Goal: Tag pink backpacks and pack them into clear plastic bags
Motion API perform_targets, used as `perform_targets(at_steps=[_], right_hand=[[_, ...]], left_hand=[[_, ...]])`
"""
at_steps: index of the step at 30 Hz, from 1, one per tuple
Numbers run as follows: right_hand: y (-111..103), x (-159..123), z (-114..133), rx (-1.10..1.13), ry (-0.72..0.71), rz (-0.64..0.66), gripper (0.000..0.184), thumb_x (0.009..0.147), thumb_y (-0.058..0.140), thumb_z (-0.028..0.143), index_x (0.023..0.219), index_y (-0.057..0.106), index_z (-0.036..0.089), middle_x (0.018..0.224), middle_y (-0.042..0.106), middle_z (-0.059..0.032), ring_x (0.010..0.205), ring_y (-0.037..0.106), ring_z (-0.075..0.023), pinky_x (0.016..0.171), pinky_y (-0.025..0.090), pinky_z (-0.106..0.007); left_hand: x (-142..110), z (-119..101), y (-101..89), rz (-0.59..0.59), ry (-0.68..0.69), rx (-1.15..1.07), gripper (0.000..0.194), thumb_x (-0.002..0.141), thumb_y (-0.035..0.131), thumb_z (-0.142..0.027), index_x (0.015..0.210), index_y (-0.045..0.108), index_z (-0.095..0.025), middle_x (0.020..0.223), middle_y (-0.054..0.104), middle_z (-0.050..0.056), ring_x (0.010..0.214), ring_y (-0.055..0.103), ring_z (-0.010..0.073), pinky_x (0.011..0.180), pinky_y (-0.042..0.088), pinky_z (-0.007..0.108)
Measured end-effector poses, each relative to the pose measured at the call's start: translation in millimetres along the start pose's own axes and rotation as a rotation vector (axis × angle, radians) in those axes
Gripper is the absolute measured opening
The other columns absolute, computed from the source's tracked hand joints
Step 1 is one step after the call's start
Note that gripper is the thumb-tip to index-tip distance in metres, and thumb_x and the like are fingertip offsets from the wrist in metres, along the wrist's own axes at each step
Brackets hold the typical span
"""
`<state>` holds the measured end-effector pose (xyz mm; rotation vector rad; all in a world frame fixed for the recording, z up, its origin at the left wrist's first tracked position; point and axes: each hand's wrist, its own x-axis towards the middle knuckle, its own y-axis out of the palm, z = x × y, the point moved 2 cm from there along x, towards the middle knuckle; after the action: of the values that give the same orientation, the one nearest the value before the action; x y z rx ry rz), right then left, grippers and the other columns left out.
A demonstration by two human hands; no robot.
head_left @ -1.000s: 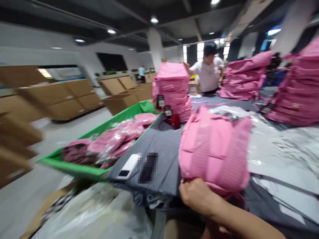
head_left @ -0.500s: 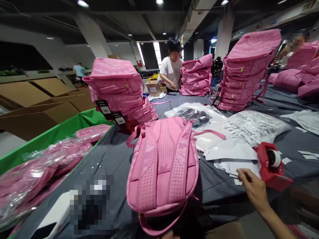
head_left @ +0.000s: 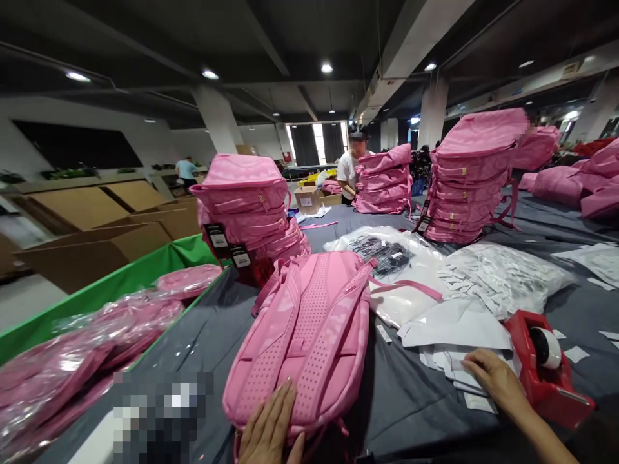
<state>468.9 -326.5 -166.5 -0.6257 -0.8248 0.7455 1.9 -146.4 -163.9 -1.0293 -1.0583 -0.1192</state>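
A pink backpack (head_left: 309, 309) lies on the dark-clothed table, its back panel and perforated shoulder straps facing up. Across its near end rests my left hand (head_left: 271, 428), flat with fingers stretched out. To the right, my right hand (head_left: 496, 380) has its fingertips pressed together at the edge of a pile of white sheets (head_left: 454, 325); the fingers partly hide what they pinch, which looks like one of these sheets. Just beyond that hand stands a red tape dispenser (head_left: 546, 367) with a white roll.
Stacks of pink backpacks (head_left: 246, 206) stand at the far left and far right (head_left: 474, 174). Clear bags (head_left: 503, 274) of white tags lie behind the sheets. A green-edged bin (head_left: 145, 277) holds plastic-wrapped pink items at left. A person (head_left: 347, 174) stands across the table.
My left hand has come into view and onto the backpack's near end. The backpack has turned slightly and shifted left. My right hand stays at the sheets; the camera view has tilted up.
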Motion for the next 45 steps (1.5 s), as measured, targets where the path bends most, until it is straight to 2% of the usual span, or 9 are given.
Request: perform_targets(at_steps=[6,11,14,19,26,29,32,38,45], right_hand=[[-36,-1,43,-0.245,-0.092,-0.178,0.068,0.098,0.024,0.073,0.084,0.065,0.021,0.081,0.072,-0.0114,0.074,0.069,-0.0284,0.066,0.049,-0.038],[-27,-39,135,0.023,-0.137,0.510,0.045,0.101,0.035,0.057,0.084,0.062,0.026,0.065,0.066,0.0009,0.054,0.061,-0.0164,0.052,0.039,-0.026],[-22,-48,154,0.137,-0.088,0.721,0.041,0.095,0.048,0.061,0.082,0.064,0.026,0.068,0.067,0.0005,0.057,0.062,-0.0176,0.054,0.042,-0.026],[-19,-41,136,0.210,0.025,0.687,0.056,0.057,0.084,0.065,0.098,0.076,0.027,0.089,0.076,-0.0051,0.079,0.072,-0.0286,0.070,0.059,-0.033],[20,-61,133,0.595,0.289,0.703,0.053,0.080,0.060,0.072,0.091,0.078,0.023,0.083,0.075,-0.0099,0.071,0.071,-0.0298,0.062,0.060,-0.035],[32,-63,101,0.531,0.180,0.540,0.053,0.075,0.064,0.073,0.100,0.080,0.030,0.098,0.076,-0.0141,0.082,0.073,-0.0342,0.067,0.062,-0.037],[35,-50,89,0.484,-0.039,0.570,0.045,0.081,0.062,0.068,0.101,0.082,0.033,0.101,0.076,-0.0142,0.090,0.074,-0.0336,0.074,0.062,-0.036],[23,8,132,0.375,-0.225,0.880,0.047,0.079,0.063,0.070,0.095,0.083,0.030,0.100,0.077,-0.0112,0.092,0.074,-0.0322,0.077,0.062,-0.035],[70,7,164,0.344,-0.162,0.932,0.051,0.078,0.060,0.069,0.079,0.079,0.022,0.084,0.076,-0.0105,0.074,0.071,-0.0282,0.067,0.056,-0.032]], left_hand=[[15,-51,-18.9,-0.088,-0.163,-0.240,0.062,0.094,0.056,-0.021,0.153,0.041,-0.032,0.128,0.069,0.006,0.116,0.064,0.0241,0.104,0.045,0.038],[40,-177,-13.1,0.292,-0.243,-1.173,0.096,0.075,0.078,-0.060,0.155,0.036,-0.025,0.145,0.055,0.015,0.134,0.051,0.0337,0.112,0.043,0.049],[46,-213,-1.6,0.571,-0.688,-1.585,0.086,0.062,0.083,-0.070,0.127,0.065,-0.017,0.114,0.070,0.013,0.104,0.065,0.0281,0.092,0.053,0.040],[37,-197,-6.9,0.516,-1.165,-1.754,0.055,0.060,0.087,-0.061,0.078,0.071,-0.012,0.066,0.059,-0.001,0.062,0.047,0.0098,0.063,0.041,0.024],[8,-172,-26.2,0.308,-1.024,-1.328,0.045,0.087,0.064,-0.060,0.082,0.077,-0.017,0.076,0.070,0.007,0.078,0.061,0.0194,0.077,0.051,0.031],[-5,-155,-29.2,0.092,-1.030,-0.905,0.039,0.096,0.053,-0.050,0.112,0.073,-0.020,0.109,0.072,0.012,0.108,0.062,0.0251,0.099,0.048,0.041],[-6,-148,-12.0,0.169,-1.106,-0.777,0.048,0.092,0.058,-0.050,0.127,0.065,-0.018,0.126,0.067,0.015,0.120,0.058,0.0294,0.108,0.043,0.047],[9,-149,31.5,0.303,-1.289,-1.149,0.047,0.084,0.058,-0.065,0.077,0.065,-0.019,0.055,0.062,0.002,0.056,0.060,0.0185,0.064,0.047,0.030],[10,-128,-11.6,0.071,-1.401,-1.345,0.067,0.072,0.062,-0.082,0.062,0.062,-0.015,0.053,0.048,-0.003,0.051,0.042,0.0095,0.052,0.033,0.023]])
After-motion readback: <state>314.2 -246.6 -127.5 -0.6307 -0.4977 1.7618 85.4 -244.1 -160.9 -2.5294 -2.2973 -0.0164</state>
